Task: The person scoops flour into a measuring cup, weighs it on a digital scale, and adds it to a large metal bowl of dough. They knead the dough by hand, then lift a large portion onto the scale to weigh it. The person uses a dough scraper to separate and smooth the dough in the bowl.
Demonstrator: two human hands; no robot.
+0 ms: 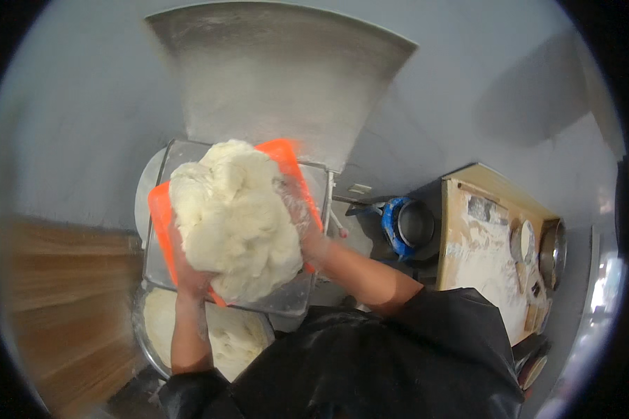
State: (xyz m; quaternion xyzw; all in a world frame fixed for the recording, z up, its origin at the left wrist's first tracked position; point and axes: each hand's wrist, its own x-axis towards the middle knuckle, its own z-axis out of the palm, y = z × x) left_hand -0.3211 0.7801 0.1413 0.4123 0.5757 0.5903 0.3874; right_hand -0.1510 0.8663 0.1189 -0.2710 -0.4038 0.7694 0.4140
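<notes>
A large lump of pale dough [236,225] fills most of an orange plastic tub [161,214], whose rim shows on both sides of it. My left hand [190,269] presses against the dough's lower left side, inside the tub's edge. On the right, my floury right hand [303,220] holds the opposite side of the dough; it is slightly blurred. Parts of both hands' fingers are hidden by the dough. Under the tub is a flat rectangular grey platform [285,301]. Below it, a round metal bowl [152,359] holds more dough [233,335].
A sheet-metal panel [272,78] stands against the grey wall [430,105]. To the right are a blue stand with a dark round pot [416,224] and a floured wooden worktable [482,262] bearing several items. Wood-grain boarding [68,298] lies at the left.
</notes>
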